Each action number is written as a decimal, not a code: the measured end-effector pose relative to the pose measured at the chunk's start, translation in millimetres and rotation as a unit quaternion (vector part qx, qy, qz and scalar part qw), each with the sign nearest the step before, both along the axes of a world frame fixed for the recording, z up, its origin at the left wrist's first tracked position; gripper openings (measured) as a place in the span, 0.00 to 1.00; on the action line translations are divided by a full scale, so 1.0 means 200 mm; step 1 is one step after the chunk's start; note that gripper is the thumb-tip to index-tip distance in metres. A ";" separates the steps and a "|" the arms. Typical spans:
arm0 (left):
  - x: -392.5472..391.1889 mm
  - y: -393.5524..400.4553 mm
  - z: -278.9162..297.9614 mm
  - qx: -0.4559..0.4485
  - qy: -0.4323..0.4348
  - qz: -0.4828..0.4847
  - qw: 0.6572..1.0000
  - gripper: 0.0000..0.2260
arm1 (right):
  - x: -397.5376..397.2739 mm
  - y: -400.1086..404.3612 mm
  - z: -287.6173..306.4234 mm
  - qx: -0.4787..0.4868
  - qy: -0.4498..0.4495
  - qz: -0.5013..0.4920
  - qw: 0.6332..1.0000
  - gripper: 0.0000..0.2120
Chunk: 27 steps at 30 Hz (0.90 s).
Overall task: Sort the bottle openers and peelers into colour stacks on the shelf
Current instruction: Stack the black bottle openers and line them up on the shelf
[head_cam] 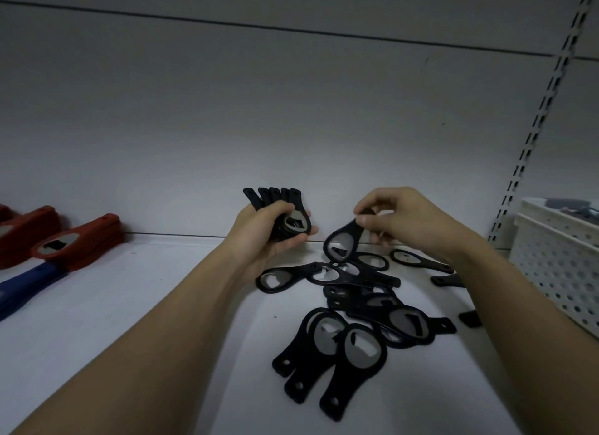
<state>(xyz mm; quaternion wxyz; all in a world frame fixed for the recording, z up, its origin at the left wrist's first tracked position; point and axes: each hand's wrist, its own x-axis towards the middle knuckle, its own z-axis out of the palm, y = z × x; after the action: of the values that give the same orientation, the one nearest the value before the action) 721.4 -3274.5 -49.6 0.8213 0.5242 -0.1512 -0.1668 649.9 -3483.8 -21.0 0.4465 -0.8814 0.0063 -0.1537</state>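
Note:
My left hand [264, 232] grips a fanned bunch of black bottle openers [282, 204], their handles pointing up toward the back wall. My right hand [402, 220] pinches the handle of a single black bottle opener [342, 245], which hangs head-down just right of the bunch. Below both hands several loose black bottle openers [350, 311] lie scattered on the white shelf [146, 311]. At the far left sit red bottle opener stacks [77, 243] and a blue stack [26, 284].
A white perforated basket [560, 266] stands at the right edge of the shelf, holding dark items. A slotted metal upright [538, 123] runs up the back wall on the right. The grey back wall closes the shelf behind.

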 end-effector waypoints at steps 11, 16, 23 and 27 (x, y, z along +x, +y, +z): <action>-0.06 -0.03 0.01 0.142 -0.070 -0.115 0.981 0.14 | 0.01 0.16 0.00 0.160 -0.082 0.046 0.983 0.04; -0.07 -0.04 0.00 0.141 -0.105 -0.139 0.975 0.13 | 0.06 0.17 -0.05 -0.014 -0.113 -0.023 0.993 0.12; -0.02 -0.01 0.01 0.042 -0.026 -0.015 0.999 0.08 | 0.00 0.08 -0.02 -0.178 0.091 0.045 0.979 0.12; 0.03 0.00 0.01 0.006 -0.005 0.035 0.999 0.09 | -0.02 0.08 -0.02 -0.293 0.217 0.067 0.929 0.14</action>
<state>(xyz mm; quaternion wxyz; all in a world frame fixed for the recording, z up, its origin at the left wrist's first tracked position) 727.3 -3274.4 -47.0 0.8226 0.5349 -0.1364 -0.1363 646.8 -3468.1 -25.1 0.1655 -0.9832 -0.0007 0.0766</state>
